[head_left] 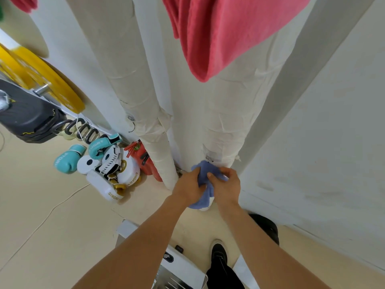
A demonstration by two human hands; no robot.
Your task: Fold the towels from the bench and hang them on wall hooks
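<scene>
A small blue towel (205,170) is bunched between both hands, low against the white wrapped pipes. My left hand (190,185) grips its left side. My right hand (226,184) pinches its upper right part with thumb and fingers. The towel's top touches a small metal hook (209,158) on the right pipe. A large red towel (225,34) hangs above, filling the upper middle of the view. Another red cloth (23,3) shows at the top left corner.
Two white wrapped pipes (133,84) run down the wall. Boxing gloves and white pads (108,167) lie on the floor at left, beside a red extinguisher (145,159). Yellow weight plates (52,80) stand at far left. A white bench frame (166,257) and my shoe (218,251) are below.
</scene>
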